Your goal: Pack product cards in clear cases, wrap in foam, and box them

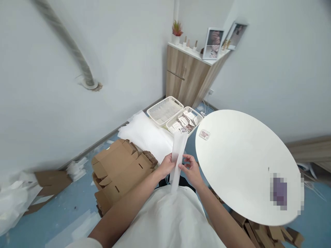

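A long, narrow strip of translucent white wrapping sheet [179,148] hangs in front of my body. My left hand [167,166] is closed on its left edge, with the fingertips partly behind the sheet. On the right edge, my right hand [190,168] pinches the strip between thumb and fingers, with its other fingers curled. Beyond my hands, a white basket [169,126] holds many small packets, and a second white basket [149,112] stands behind it. A small clear packet [204,134] lies on the round white table [240,148] to the right.
Flattened brown cardboard boxes [124,168] are stacked at the left, beside a pile of white sheets [147,134] on the floor. A wooden cabinet [186,69] with frames and a plant stands in the corner. More cardboard [261,234] lies under the table. A pixelated purple object [280,191] rests on the table.
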Tool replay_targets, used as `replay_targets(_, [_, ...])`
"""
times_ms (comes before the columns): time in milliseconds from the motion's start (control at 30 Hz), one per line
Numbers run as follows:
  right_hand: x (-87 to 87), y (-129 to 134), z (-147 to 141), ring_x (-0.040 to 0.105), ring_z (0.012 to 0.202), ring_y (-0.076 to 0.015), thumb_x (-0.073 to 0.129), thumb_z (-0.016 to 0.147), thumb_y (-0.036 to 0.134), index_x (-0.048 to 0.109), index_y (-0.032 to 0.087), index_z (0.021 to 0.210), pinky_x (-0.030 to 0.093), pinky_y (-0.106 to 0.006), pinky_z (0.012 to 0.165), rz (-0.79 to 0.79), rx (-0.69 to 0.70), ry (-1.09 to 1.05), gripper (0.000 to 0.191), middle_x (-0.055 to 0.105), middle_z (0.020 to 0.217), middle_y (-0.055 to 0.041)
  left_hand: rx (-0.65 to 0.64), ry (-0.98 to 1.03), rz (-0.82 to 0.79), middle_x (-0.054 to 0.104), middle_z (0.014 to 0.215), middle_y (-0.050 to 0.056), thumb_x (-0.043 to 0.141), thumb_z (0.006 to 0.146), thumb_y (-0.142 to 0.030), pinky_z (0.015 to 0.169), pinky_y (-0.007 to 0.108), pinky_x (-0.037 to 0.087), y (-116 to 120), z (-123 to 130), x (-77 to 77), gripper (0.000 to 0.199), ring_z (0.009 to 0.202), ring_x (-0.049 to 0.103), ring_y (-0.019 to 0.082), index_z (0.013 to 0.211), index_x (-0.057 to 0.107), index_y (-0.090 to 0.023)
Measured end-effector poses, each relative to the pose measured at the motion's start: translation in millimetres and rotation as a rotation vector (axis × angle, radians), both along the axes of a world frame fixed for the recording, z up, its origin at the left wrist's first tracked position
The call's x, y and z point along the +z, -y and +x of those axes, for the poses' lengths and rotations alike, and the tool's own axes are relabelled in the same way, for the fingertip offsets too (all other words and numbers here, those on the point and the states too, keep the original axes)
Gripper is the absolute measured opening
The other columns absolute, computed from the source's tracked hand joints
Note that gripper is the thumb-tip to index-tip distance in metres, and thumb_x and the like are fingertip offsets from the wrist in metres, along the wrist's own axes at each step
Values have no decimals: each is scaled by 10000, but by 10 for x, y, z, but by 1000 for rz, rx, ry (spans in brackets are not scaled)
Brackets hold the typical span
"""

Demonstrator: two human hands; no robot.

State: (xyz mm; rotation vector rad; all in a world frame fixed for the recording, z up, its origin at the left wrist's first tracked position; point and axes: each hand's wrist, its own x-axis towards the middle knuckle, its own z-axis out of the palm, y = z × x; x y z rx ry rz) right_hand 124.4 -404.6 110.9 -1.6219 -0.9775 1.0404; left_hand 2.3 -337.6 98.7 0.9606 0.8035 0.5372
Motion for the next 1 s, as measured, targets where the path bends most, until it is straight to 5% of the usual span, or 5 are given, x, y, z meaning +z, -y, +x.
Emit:
replay_targets(133, [-14, 260, 87, 555, 961, -208, 656, 650, 377, 382, 250, 1182, 486, -363, 749, 14, -107, -139, 612, 501, 1193, -100, -119, -6, 6, 649, 964, 96, 684, 635, -319, 641, 269, 484, 142, 164, 54, 457, 812, 610, 192, 1033, 572, -123])
replay_targets(433, [-56, 704, 480, 607, 735, -163, 594, 700, 400, 449, 221, 1051, 484, -335, 710, -21, -412, -290, 420, 636, 815, -18, -195, -143, 125, 656, 868, 64, 678, 639, -341, 702, 286, 473, 291, 671, -61, 360, 779, 604, 174, 915, 581, -131])
replay_targets(733, [-133, 1414, 1378, 553, 612, -121, 515, 754, 459, 303, 247, 1154, 450, -282, 623, -96, -855, -113, 500, 569, 901, -21, -332, -281, 114, 618, 936, 63, 639, 686, -282, 652, 234, 450, 529, 1521, -259, 520, 763, 595, 131, 1142, 418, -167])
replay_targets(867, [-309, 1658, 1829, 546, 606, -118, 497, 759, 466, 302, 236, 1101, 440, -286, 633, -105, -937, -81, 456, 544, 894, -24, -469, -369, 58, 624, 904, 51, 637, 693, -277, 604, 226, 442, 621, 1767, -360, 640, 692, 590, 116, 1238, 316, -180])
replay_targets(1000, [-515, 1815, 2210, 549, 635, -112, 514, 742, 447, 327, 236, 1045, 436, -291, 656, -148, -909, -100, 415, 516, 967, -31, -460, -501, 115, 616, 844, 33, 622, 705, -271, 572, 219, 434, 697, 1995, -478, 653, 664, 583, 119, 1262, 293, -182])
